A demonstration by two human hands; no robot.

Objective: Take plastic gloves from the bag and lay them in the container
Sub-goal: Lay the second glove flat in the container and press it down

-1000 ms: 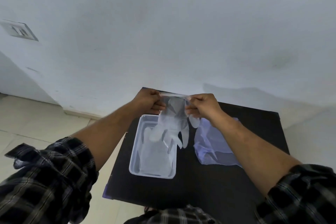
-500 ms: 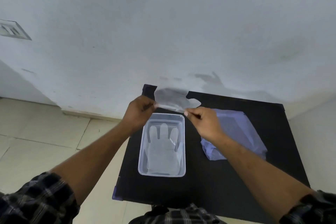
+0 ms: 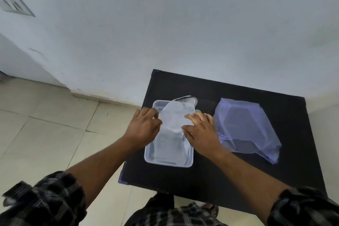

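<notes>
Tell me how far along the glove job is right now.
Done: clear plastic gloves already lie flat in the clear rectangular plastic container on the black table. In hand: the left hand and right hand are laying one more thin clear plastic glove over the container, its far end overhanging the rim. Left: flattening it in; the bluish translucent plastic bag seems to hold more, though I cannot count them.
</notes>
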